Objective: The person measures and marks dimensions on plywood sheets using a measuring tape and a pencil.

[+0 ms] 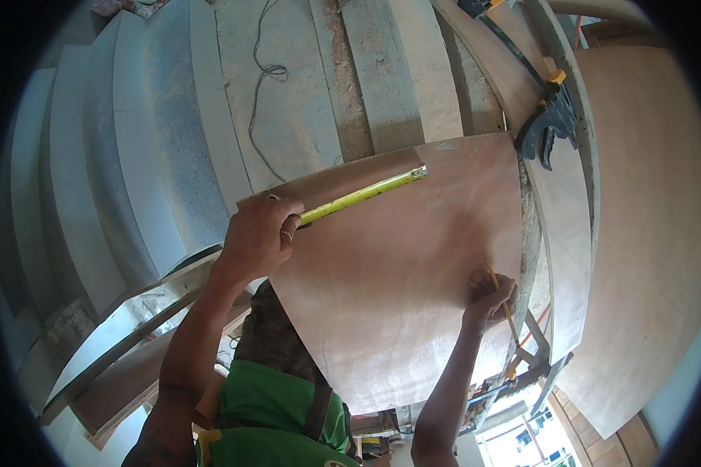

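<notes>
A broad plywood sheet (pixel 397 272) lies in front of me, under both hands. At its left edge my left hand (pixel 261 233) is closed round a tape measure, whose yellow blade (pixel 362 194) sticks out to the right over the sheet. The metal hook at the blade's end is near the sheet's far edge. My right hand (pixel 491 302) pinches a thin yellow pencil (pixel 508 311) low over the right part of the sheet, its upper tip pointing away from me. The tape's case is mostly hidden in my left palm.
A black bar clamp with orange parts (pixel 549 124) grips a curved wooden strip (pixel 565 257) to the right. Beyond it stands a large curved plywood panel (pixel 639 218). Curved steps (pixel 132 140) descend at the left. A thin cord (pixel 255 117) lies on the dusty boards ahead.
</notes>
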Demonstrator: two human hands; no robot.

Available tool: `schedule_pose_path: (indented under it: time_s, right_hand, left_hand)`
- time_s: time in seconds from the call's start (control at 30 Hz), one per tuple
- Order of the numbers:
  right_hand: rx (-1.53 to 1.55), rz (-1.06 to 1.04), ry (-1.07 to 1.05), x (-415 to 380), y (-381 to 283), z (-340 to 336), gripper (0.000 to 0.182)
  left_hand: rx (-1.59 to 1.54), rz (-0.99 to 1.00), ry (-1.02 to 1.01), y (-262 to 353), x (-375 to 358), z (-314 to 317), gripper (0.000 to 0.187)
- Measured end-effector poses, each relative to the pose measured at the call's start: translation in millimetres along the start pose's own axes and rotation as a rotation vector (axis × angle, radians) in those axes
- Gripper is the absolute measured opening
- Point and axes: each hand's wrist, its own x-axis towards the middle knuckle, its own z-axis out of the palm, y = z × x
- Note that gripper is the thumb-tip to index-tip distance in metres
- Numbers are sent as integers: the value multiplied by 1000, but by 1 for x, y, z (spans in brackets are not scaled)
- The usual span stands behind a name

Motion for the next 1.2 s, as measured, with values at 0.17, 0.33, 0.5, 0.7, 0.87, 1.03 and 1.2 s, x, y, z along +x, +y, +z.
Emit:
schedule_pose_path:
  time_s: [0.17,0.33,0.5,0.7,0.87,1.03,1.2]
  right_hand:
    - [-22,-7,4,-1,-4,2,47]
    - [-25,27,22,-1,-3,1,47]
    - [-57,6,47,-2,-4,5,47]
    - [-93,14,89,-1,-5,8,46]
    - [-96,21,81,-2,-9,10,47]
    - [-51,31,82,-1,2,5,49]
    - [-94,13,104,-2,-7,10,49]
  left_hand:
    - [29,10,23,3,-2,-1,9]
    - [33,-33,53,2,-7,5,10]
    - [59,-50,27,2,-7,5,11]
    - [48,-54,48,2,-5,1,12]
    - [43,-46,20,2,-3,0,13]
    - [41,-21,23,1,-5,1,13]
    - [32,-18,1,1,-4,-1,17]
